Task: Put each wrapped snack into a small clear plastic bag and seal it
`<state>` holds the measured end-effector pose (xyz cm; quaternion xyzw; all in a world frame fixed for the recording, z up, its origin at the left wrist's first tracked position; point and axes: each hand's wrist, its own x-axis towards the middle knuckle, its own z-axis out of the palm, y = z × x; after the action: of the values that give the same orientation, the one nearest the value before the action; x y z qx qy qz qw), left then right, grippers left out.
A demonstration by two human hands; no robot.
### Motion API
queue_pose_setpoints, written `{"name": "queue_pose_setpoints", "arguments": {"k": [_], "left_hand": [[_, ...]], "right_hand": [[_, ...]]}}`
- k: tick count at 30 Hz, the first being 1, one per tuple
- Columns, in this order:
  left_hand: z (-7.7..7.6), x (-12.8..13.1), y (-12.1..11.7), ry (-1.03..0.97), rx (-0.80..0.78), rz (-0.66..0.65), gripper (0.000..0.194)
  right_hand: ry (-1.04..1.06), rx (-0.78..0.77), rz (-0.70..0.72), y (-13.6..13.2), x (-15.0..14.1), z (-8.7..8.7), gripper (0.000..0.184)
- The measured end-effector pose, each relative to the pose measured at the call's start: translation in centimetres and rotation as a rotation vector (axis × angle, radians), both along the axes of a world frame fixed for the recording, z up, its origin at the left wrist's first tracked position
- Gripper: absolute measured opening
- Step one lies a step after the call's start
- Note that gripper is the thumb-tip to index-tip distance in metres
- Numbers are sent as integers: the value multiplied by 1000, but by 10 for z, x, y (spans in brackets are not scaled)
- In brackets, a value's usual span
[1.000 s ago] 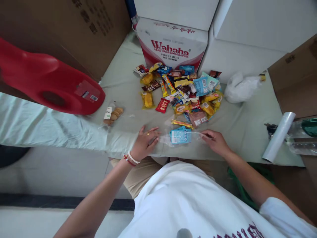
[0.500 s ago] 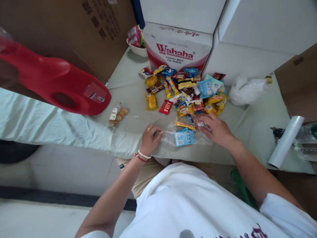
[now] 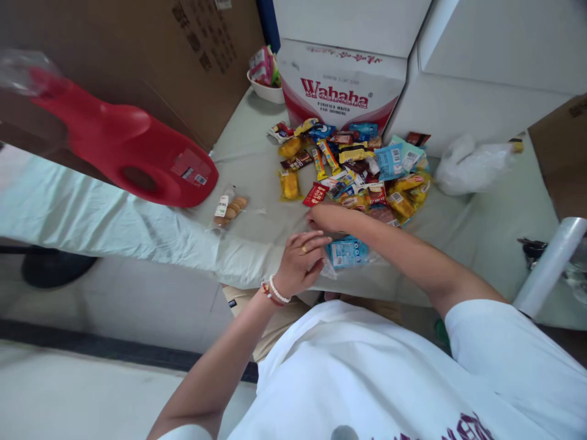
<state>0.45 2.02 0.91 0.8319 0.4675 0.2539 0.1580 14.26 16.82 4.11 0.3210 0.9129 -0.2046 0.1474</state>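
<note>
My left hand (image 3: 302, 260) lies at the table's front with its fingers stretched over the left edge of a clear plastic bag (image 3: 329, 269). Blue packets (image 3: 348, 253) lie inside or under that clear film; which of the two I cannot tell. My right hand (image 3: 324, 216) reaches across in front of the snack pile, just beyond my left fingers. Its fingers curl downward and look closed, but whatever they hold is hidden. Close above it is a red packet (image 3: 315, 194). Partly covered by my right forearm is a reddish-brown packet (image 3: 383, 214).
Wrapped snacks (image 3: 353, 153) are heaped before a Wahaba-style white and red carton (image 3: 339, 91). Left stand a red jug (image 3: 151, 156) and bagged biscuits (image 3: 232, 211). A white bowl (image 3: 266, 91) sits behind. Right are a white plastic bag (image 3: 472, 168) and a film roll (image 3: 550, 266).
My right hand went from the bag's right side to the reddish-brown packet, then swung left across to my left hand. My left fingers curled, then stretched out again. The view shifted slightly.
</note>
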Motion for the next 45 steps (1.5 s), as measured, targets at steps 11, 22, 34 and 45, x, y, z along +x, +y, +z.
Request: {"name": "queue_pose_setpoints", "arguments": {"k": [11,22,34,45], "left_hand": [[-36,3,36,176,-246,403,27],[-37,-4,43,22,-249,458,6],[-22,-17,22,-103,-273,532,34],[-11,55,-18,-194,-205,152,13]], "right_hand": [[-53,121,-96,13,47,-5,40],[110,156,110,-73,78,9,33],[311,125,6,-120,105,-37,48],[620,89,-144,-154,128,-53,37]]}}
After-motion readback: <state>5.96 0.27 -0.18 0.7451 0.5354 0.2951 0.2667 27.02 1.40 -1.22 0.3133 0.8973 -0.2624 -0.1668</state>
